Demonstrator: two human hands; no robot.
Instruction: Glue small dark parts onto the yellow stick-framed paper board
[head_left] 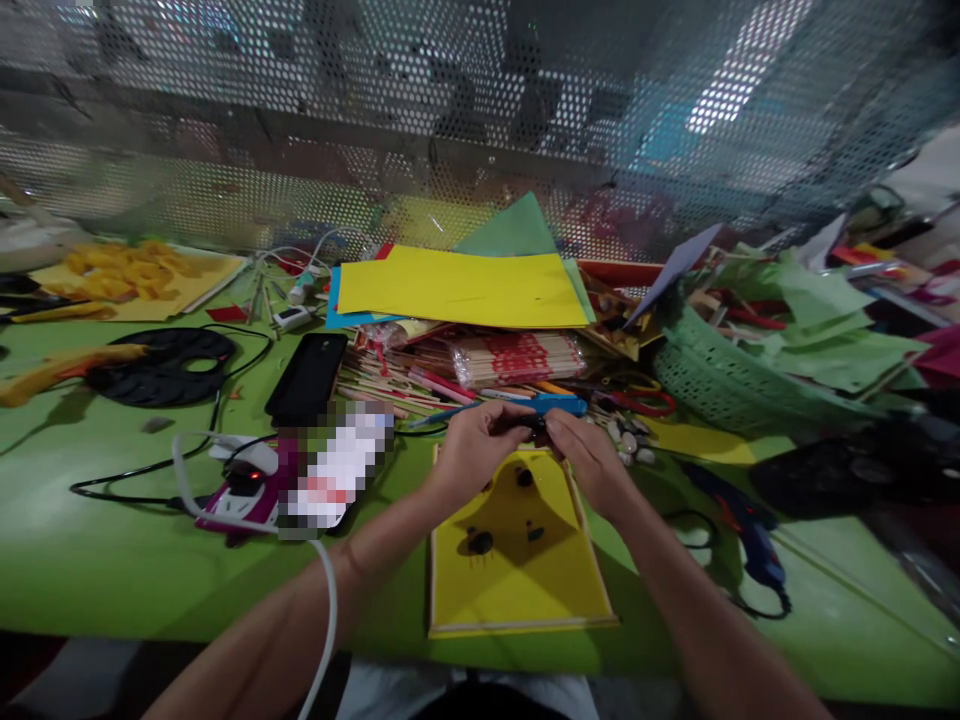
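Yellow board (pixel 517 590), edged with pale strips, lies at lower centre on the green table (pixel 112 570), bearing several dark pieces (pixel 481 543). White cable (pixel 332 600) crosses the left forearm (pixel 277 620); a sideways pull there could drag the power strip (pixel 279 485). Blue glue gun (pixel 757 550) lies at lower right; an outward swing of the right forearm (pixel 679 575) might knock it. Over the board's far end, left hand (pixel 476 445) and right hand (pixel 589 455) are nearly closed, fingertips together on a small dark object (pixel 534 422); a slipping grip could drop it among the pieces. Pebbles (pixel 630 440) lie just beyond the right hand; yellow paper (pixel 457 290) tops the heap, upper centre.
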